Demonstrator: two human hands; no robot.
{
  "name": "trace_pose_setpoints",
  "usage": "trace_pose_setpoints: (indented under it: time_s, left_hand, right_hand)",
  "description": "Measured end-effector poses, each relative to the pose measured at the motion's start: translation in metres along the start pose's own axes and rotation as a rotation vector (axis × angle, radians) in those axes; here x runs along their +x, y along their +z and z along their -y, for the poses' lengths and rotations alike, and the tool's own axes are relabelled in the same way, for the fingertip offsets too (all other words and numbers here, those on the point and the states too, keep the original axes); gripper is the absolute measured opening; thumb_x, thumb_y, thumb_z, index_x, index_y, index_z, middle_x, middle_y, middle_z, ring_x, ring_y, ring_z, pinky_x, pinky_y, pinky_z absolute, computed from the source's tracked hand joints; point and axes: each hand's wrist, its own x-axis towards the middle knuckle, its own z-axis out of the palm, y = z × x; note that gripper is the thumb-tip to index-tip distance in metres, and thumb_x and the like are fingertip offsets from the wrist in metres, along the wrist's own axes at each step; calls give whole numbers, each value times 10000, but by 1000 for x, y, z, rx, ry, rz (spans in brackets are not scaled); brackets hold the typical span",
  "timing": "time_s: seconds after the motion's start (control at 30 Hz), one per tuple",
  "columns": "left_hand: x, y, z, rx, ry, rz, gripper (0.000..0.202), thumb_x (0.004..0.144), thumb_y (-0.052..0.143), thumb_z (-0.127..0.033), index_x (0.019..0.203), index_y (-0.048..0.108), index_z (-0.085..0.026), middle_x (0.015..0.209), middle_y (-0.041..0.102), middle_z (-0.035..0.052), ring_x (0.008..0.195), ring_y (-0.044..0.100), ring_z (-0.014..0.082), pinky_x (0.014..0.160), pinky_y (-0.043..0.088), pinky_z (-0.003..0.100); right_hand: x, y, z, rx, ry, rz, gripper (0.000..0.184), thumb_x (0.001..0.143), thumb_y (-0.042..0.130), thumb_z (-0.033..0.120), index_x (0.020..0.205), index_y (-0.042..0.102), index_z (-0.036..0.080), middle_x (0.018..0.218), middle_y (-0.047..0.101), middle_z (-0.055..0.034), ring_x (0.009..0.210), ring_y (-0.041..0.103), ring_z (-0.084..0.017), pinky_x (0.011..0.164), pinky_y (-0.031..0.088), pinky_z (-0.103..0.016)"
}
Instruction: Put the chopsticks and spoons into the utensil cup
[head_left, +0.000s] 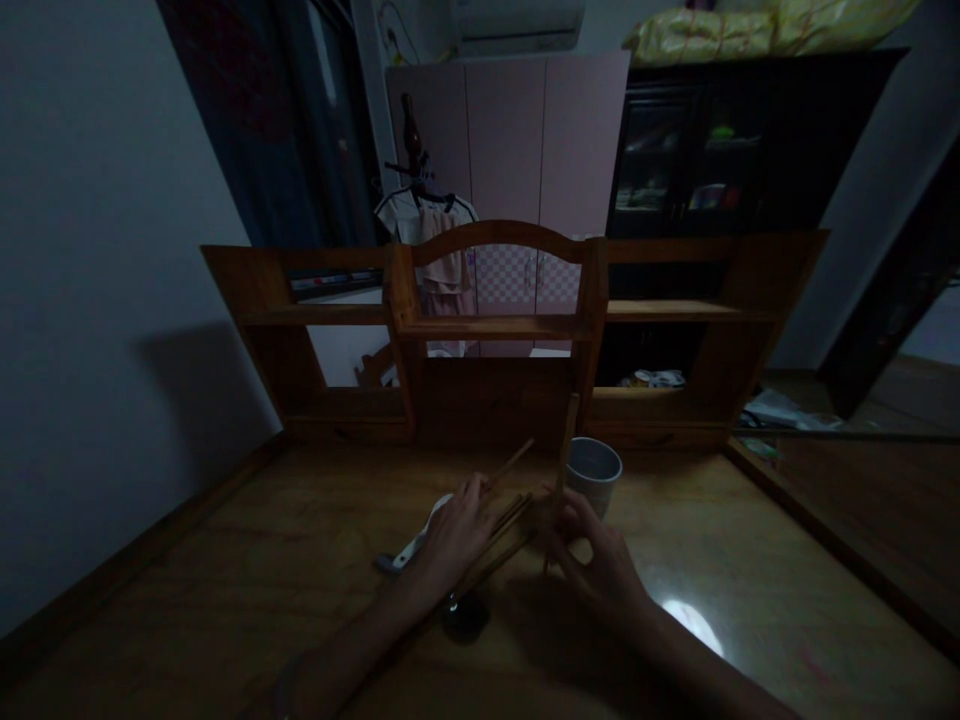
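Note:
My right hand (pixel 592 550) pinches a wooden chopstick (pixel 568 445) that stands nearly upright. Right behind those fingers is a grey cup (pixel 598 490), standing on the table. From the closed fingers of my left hand (pixel 463 520) another thin chopstick (pixel 514 460) points up and to the right. Several more chopsticks (pixel 512 512) lie between the two hands. A spoon with a dark, shiny bowl (pixel 465 615) rests nearer to me, its handle slanting up toward my right hand. Partly hidden behind my left hand lies a white-and-grey utensil (pixel 409 550); its kind is unclear.
The wooden tabletop (pixel 300 560) carries a low wooden shelf unit (pixel 495 327) along its far edge. A white wall (pixel 97 300) borders the left side. Glare (pixel 694 625) shines on the right of the table. Pink cabinets (pixel 506 150) and hanging clothes (pixel 442 230) stand beyond.

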Motion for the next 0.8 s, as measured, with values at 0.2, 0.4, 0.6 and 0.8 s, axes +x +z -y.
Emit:
trace_pose_setpoints:
  time_s: [0.2, 0.4, 0.6, 0.8]
  left_hand:
    - [-12, 3, -10, 188, -1, 175, 156, 832, 545, -314, 948, 566, -211, 976, 658, 64, 887, 614, 238, 713, 403, 293]
    - [-16, 2, -9, 220, 25, 191, 149, 846, 503, -270, 943, 589, -196, 965, 658, 72, 874, 616, 237, 715, 394, 298]
    - [-13, 3, -5, 227, 30, 208, 135, 837, 496, -269, 864, 608, -199, 883, 651, 58, 810, 619, 230, 661, 387, 282]
    - [-10, -4, -7, 284, 28, 132, 122, 853, 467, -250, 917, 541, -176, 957, 619, 89, 854, 599, 225, 724, 417, 300]
  right_hand:
    - [2, -6, 4, -19, 51, -65, 429, 921, 507, 248, 1333, 394, 208, 785, 601, -10, 681, 610, -159, 623, 477, -261]
    - [2, -6, 3, -18, 54, -77, 423, 923, 501, 248, 1331, 392, 212, 797, 601, -7, 682, 605, -152, 640, 473, -266]
    - [1, -6, 5, -26, 75, -62, 428, 930, 492, 263, 1340, 379, 224, 783, 601, -1, 651, 601, -149, 576, 455, -245]
    - [2, -5, 2, -43, 59, -63, 431, 922, 490, 249, 1338, 384, 207, 813, 613, -16, 691, 615, -158, 621, 469, -256]
